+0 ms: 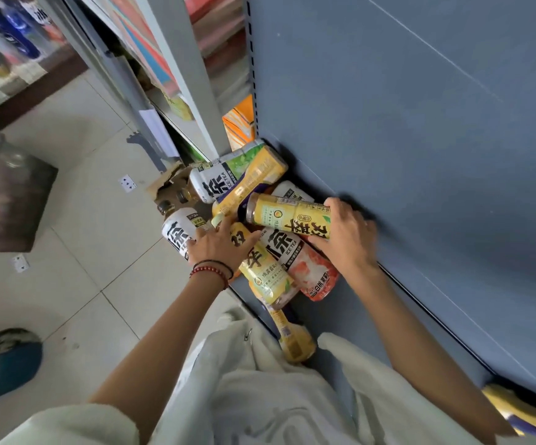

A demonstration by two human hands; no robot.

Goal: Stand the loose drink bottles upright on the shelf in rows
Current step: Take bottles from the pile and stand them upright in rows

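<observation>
right hand (347,236) curls its fingers round a yellow bottle (286,216) lying atop the heap (318,274). left hand (221,244), fingers spread straight, rests on a white bottle (178,234).

A shop; metal shelving (420,155), packaged drinks (215,184), tiled floor (77,220).

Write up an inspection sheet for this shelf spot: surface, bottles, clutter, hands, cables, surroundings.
Surface: blue-grey bottom shelf, with a heap in its corner.
Job's things: bottles heaped on their sides, none plainly upright; yellow-label bottle lies across the top.
Clutter: torn cardboard beyond the heap.
Hands: right hand grips the yellow-label bottle's end; left hand rests on the heap, fingers spread.
Cables: nothing seen.
Surroundings: tiled floor; neighbouring shelves, blurred.
</observation>
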